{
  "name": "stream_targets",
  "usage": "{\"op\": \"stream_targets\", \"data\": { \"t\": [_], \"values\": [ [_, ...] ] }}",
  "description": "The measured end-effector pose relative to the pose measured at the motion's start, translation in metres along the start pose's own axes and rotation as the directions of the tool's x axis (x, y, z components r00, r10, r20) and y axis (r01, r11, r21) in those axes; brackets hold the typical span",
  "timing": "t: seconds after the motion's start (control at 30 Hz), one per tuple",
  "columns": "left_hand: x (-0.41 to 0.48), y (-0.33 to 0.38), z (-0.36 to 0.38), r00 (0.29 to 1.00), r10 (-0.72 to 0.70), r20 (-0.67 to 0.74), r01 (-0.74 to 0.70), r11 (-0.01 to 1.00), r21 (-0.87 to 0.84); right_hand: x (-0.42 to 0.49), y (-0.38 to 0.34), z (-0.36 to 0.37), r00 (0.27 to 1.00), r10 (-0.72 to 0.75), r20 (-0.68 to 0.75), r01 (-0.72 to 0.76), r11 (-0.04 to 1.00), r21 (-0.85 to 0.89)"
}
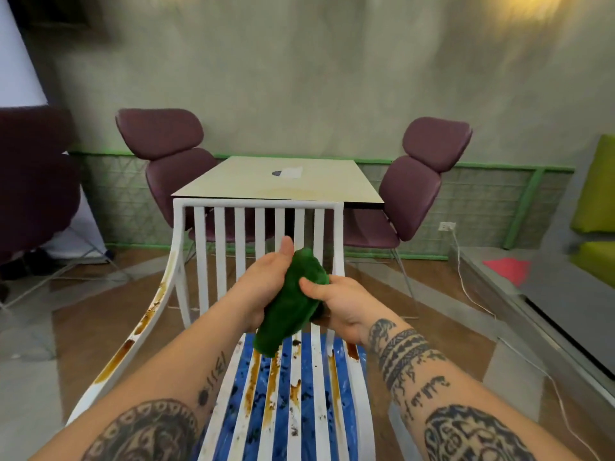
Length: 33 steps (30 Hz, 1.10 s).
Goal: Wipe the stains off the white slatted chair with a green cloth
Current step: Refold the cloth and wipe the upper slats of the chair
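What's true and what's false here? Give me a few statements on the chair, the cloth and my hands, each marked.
1. The left hand and the right hand both hold the green cloth. True.
2. The cloth lies spread flat on the seat. False: it is bunched and held above the seat.
3. The white slatted chair has brown stains on its seat slats. True.
4. The padded chairs at the table are green. False: they are purple.

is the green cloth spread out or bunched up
Bunched: the green cloth is a rolled wad gripped by left hand and right hand.
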<state>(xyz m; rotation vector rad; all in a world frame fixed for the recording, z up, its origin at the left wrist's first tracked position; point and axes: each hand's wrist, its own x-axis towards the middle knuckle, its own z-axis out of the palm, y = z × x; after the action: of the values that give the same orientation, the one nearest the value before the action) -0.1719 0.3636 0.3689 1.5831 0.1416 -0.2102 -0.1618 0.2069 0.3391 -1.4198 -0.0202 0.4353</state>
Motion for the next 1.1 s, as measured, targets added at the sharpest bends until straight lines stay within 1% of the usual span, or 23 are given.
{"op": "stream_targets", "data": {
  "t": [0.07, 0.1, 0.17, 0.23, 0.27, 0.33, 0.4, 0.47, 0.53, 0.57, 0.6, 0.63, 0.67, 0.7, 0.73, 0.77, 0.8, 0.83, 0.87, 0.93, 0.97, 1.03, 1.1],
  "values": [
    [-0.003, -0.003, -0.009, 0.99, -0.13, 0.057, 0.135, 0.987, -0.09, 0.0, 0.008, 0.002, 0.999, -0.008, -0.041, 0.014, 0.989, 0.148],
    [-0.005, -0.007, -0.013, 0.977, -0.186, 0.102, 0.195, 0.976, -0.092, 0.0, 0.011, 0.0, 0.999, -0.024, -0.044, 0.031, 0.983, 0.182],
    [-0.01, -0.02, -0.022, 0.932, -0.305, 0.197, 0.318, 0.947, -0.041, 0.001, 0.015, -0.007, 0.998, -0.048, -0.048, 0.057, 0.975, 0.213],
    [-0.008, -0.035, -0.025, 0.879, -0.375, 0.294, 0.384, 0.923, 0.028, 0.003, 0.02, -0.014, 0.996, -0.048, -0.072, 0.063, 0.973, 0.222],
    [-0.005, -0.041, -0.024, 0.869, -0.38, 0.318, 0.39, 0.92, 0.033, 0.004, 0.023, -0.018, 0.996, -0.036, -0.087, 0.055, 0.972, 0.229],
    [0.006, -0.055, -0.019, 0.896, -0.328, 0.301, 0.364, 0.929, -0.071, 0.005, 0.032, -0.025, 0.995, 0.038, -0.092, -0.015, 0.971, 0.237],
    [0.02, -0.068, -0.011, 0.951, -0.233, 0.204, 0.274, 0.939, -0.207, 0.007, 0.042, -0.033, 0.985, 0.158, -0.076, -0.14, 0.969, 0.202],
    [0.03, -0.076, -0.006, 0.975, -0.17, 0.143, 0.199, 0.955, -0.222, 0.011, 0.051, -0.036, 0.962, 0.257, -0.092, -0.242, 0.959, 0.148],
    [0.035, -0.08, -0.009, 0.973, -0.133, 0.191, 0.147, 0.987, -0.064, 0.019, 0.056, -0.038, 0.945, 0.289, -0.151, -0.274, 0.955, 0.111],
    [0.038, -0.081, -0.013, 0.972, -0.11, 0.206, 0.096, 0.993, 0.074, 0.023, 0.057, -0.038, 0.942, 0.289, -0.171, -0.275, 0.956, 0.101],
    [0.041, -0.081, -0.017, 0.974, -0.086, 0.211, 0.035, 0.972, 0.234, 0.026, 0.057, -0.039, 0.941, 0.284, -0.185, -0.271, 0.958, 0.089],
    [0.044, -0.08, -0.021, 0.976, -0.06, 0.211, -0.032, 0.912, 0.408, 0.029, 0.058, -0.04, 0.941, 0.278, -0.194, -0.274, 0.96, 0.048],
    [0.047, -0.077, -0.023, 0.976, -0.039, 0.215, -0.096, 0.808, 0.581, 0.032, 0.058, -0.041, 0.943, 0.265, -0.201, -0.275, 0.961, -0.024],
    [0.051, -0.073, -0.026, 0.975, -0.018, 0.223, -0.152, 0.676, 0.721, 0.034, 0.059, -0.042, 0.946, 0.253, -0.205, -0.283, 0.95, -0.134],
    [0.055, -0.07, -0.028, 0.975, 0.022, 0.222, -0.197, 0.548, 0.813, 0.035, 0.061, -0.042, 0.952, 0.226, -0.207, -0.276, 0.924, -0.264],
    [0.059, -0.067, -0.03, 0.974, 0.077, 0.212, -0.222, 0.472, 0.853, 0.036, 0.062, -0.043, 0.962, 0.177, -0.209, -0.247, 0.892, -0.379],
    [0.062, -0.064, -0.031, 0.969, 0.135, 0.207, -0.246, 0.458, 0.854, 0.038, 0.063, -0.044, 0.976, 0.102, -0.192, -0.182, 0.87, -0.459],
    [0.063, -0.061, -0.031, 0.96, 0.184, 0.21, -0.275, 0.48, 0.833, 0.039, 0.064, -0.045, 0.99, 0.006, -0.141, -0.079, 0.853, -0.516],
    [0.064, -0.057, -0.03, 0.957, 0.202, 0.207, -0.285, 0.544, 0.79, 0.041, 0.064, -0.047, 0.995, -0.076, -0.067, 0.025, 0.823, -0.567],
    [0.064, -0.049, -0.023, 0.97, 0.173, 0.172, -0.243, 0.74, 0.628, 0.042, 0.061, -0.046, 0.98, -0.18, 0.084, 0.194, 0.779, -0.596],
    [0.064, -0.044, -0.018, 0.974, 0.165, 0.152, -0.221, 0.819, 0.529, 0.042, 0.058, -0.045, 0.974, -0.197, 0.111, 0.225, 0.809, -0.544],
    [0.068, -0.037, -0.005, 0.98, 0.161, 0.115, -0.189, 0.937, 0.295, 0.043, 0.052, -0.049, 0.974, -0.224, 0.045, 0.225, 0.902, -0.368],
    [0.077, -0.036, 0.009, 0.99, 0.115, 0.082, -0.119, 0.992, 0.038, 0.049, 0.043, -0.061, 0.975, -0.21, -0.077, 0.195, 0.966, -0.168]
  ]
}}
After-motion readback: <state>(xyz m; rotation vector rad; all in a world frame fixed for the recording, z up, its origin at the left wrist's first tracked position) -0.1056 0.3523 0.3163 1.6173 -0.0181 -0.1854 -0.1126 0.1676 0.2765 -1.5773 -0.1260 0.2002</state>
